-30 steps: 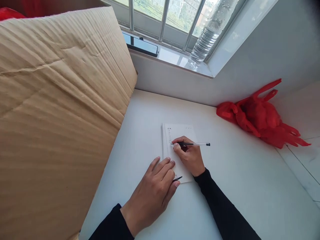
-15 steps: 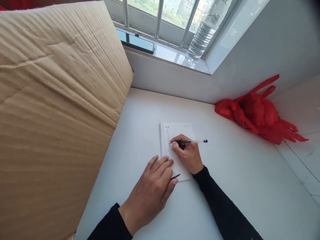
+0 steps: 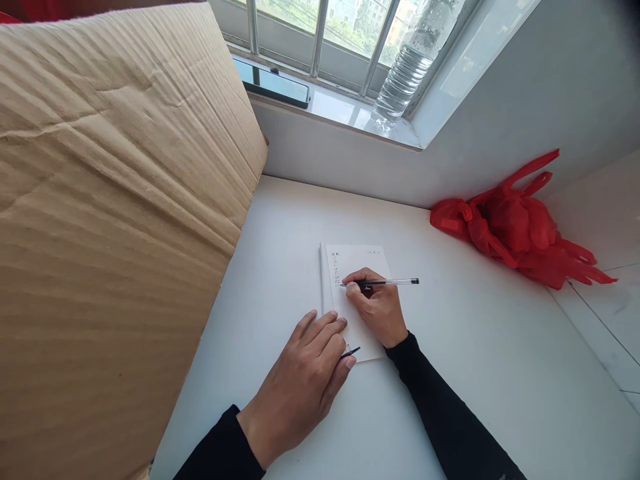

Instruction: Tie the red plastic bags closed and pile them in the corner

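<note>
Pressing its point to the page, the pen (image 3: 395,282) lies in the right hand (image 3: 379,312), whose thumb and fingers are closed around its dark grip while the clear barrel extends to the right. Under this hand is the white notebook (image 3: 367,263), lying on the white table (image 3: 500,333). The left hand (image 3: 300,390) rests palm down across the notebook's lower left part, fingers loosely extended and lying near one another. A slim dark item (image 3: 351,352) pokes out between its thumb and forefinger; I cannot tell whether the hand grips it.

A clear plastic bottle (image 3: 407,73), with clear liquid in its lower part, stands on the windowsill (image 3: 343,107) near a phone (image 3: 280,87). At the right, a crumpled red bag (image 3: 520,230) sits against the wall, its contents hidden. Creased cardboard (image 3: 115,233) fills the left side, with something red (image 3: 7,19) beyond its top edge.

Small handwritten marks run in a column down the page's left side beneath a short heading, with a few more at the upper right, all too small to read.
</note>
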Demonstrator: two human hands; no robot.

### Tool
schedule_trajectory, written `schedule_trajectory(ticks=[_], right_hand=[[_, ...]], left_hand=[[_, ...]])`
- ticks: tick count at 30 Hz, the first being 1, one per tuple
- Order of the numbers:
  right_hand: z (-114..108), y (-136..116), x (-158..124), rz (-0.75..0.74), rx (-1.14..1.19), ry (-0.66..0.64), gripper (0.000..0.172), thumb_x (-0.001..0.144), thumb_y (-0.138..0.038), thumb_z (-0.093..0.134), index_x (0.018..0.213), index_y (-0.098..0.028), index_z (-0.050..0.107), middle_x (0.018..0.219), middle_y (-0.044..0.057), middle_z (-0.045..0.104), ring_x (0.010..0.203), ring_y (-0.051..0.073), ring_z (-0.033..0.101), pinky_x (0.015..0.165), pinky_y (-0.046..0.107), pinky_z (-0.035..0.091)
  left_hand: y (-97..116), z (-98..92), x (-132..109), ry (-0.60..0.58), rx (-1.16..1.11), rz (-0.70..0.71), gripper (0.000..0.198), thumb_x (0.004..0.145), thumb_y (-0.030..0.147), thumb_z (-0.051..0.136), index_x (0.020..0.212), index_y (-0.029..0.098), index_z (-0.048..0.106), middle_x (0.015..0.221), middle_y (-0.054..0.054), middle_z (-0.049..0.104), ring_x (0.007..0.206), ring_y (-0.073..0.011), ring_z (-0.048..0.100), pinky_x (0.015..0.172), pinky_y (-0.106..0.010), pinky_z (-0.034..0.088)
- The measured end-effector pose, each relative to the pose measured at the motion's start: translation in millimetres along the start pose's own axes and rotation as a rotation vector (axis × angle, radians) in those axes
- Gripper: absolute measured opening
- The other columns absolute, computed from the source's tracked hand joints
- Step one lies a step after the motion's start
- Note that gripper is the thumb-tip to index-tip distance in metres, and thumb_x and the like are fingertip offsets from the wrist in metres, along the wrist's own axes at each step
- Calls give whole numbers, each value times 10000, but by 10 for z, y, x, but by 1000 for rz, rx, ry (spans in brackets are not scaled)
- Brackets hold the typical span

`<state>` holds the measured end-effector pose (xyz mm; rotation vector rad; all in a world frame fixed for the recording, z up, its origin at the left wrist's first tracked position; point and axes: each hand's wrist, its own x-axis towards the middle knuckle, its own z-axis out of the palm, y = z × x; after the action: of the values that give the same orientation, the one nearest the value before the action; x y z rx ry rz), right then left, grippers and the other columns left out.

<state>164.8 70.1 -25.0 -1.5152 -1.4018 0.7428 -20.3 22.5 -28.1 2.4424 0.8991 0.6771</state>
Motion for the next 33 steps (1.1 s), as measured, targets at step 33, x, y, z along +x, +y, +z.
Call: schedule_trajectory(ticks=[33], right_hand=[[-301, -237, -767, 195, 377, 100, 219, 963, -443, 585, 927, -230, 620, 772, -14, 609, 615, 116, 525, 513, 237, 424]], left_hand=[[-13, -27, -13, 55, -61, -11, 199, 1028, 204, 430, 1204, 193, 520, 1314, -96, 615, 1370, -238, 455, 1146, -453, 445]])
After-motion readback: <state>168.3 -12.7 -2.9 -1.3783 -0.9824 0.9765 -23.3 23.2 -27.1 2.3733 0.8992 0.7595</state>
